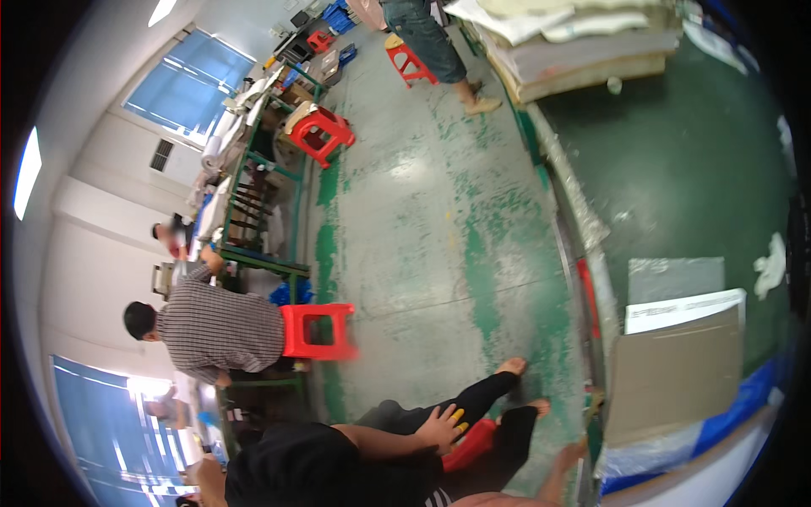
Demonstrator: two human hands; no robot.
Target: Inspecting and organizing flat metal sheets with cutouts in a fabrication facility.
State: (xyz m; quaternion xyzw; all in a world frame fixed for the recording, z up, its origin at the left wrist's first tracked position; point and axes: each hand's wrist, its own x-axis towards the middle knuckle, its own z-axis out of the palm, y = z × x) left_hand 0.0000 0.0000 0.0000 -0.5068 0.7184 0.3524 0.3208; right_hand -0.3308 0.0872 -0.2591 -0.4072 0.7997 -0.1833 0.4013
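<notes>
Low at the right, a grey board (676, 376) lies flat on the green bench (693, 169), a white sheet (684, 311) just beyond it. My right hand (576, 452) is near the board's corner; I cannot tell how its fingers are set. Beside it a person in black (481, 397) sits on a red stool (469, 444)

Worn green-painted concrete floor (422, 211), scuffed pale along the middle. Red plastic stools (317, 331) stood beside a green metal workbench frame (262, 203) at left. Large blue-tinted windows (187, 80) set in white walls (93, 228); bright ceiling lights (27, 173) glared at the rim. Green table top (693, 169) at right, carrying grey and white sheets (676, 372). Stacked pale fabric (583, 42) lay beyond.
</notes>
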